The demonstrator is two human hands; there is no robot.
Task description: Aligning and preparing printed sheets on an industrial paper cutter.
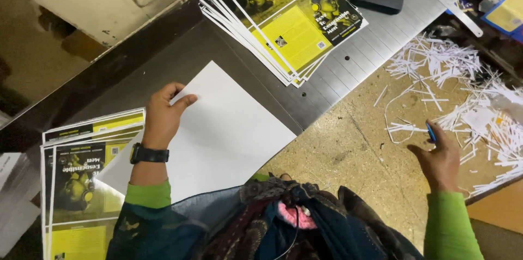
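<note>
Lying flat on grey metal worktable (348,69), blank white sheet (218,129) is pinned near far edge by left hand (163,115), fingers spread, nothing clenched. Sheet judged light, limp, crease-prone; best lifted at free corner. Right hand (440,159) is closed around blue pen (430,131), above paper trimmings (468,91).

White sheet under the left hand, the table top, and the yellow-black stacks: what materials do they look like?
White sheet: thin paper or light card, matte, lying flat with crisp edges under the left hand. Table top: apparently metal, dull grey with ruled lines and soft glare. Printed sheets: coated paper, probably slightly glossy; fanned thin edges show. Right hand holds a small blue item, material unclear.
</note>
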